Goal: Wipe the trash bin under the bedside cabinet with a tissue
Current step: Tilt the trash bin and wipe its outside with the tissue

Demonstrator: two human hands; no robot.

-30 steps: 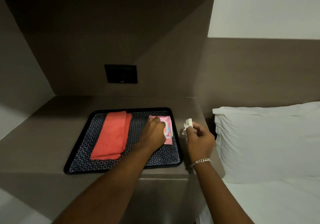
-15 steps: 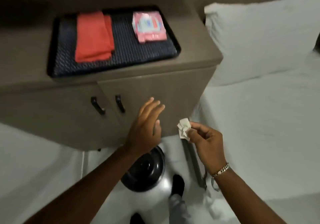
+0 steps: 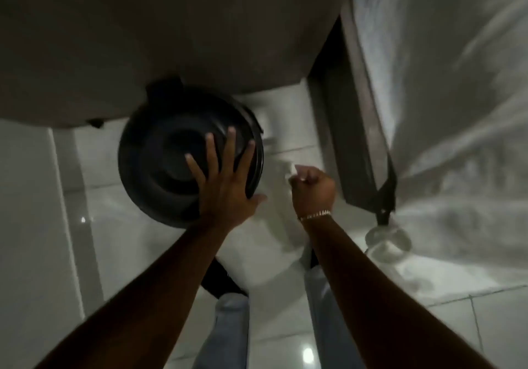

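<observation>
Trash bin (image 3: 160,163) sits on the floor half under the cabinet's (image 3: 171,40) front edge, the left hand (image 3: 225,186) spread flat over its lid, the right hand (image 3: 313,187) pinching a tissue (image 3: 292,168), which may tear or slip while wiping.

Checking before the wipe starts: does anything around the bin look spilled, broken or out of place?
Nothing stands out. The black trash bin stands upright, lid shut, partly under the cabinet; the left hand is spread over the lid, and the right hand holds the tissue. Motion blur hides fine detail.
</observation>
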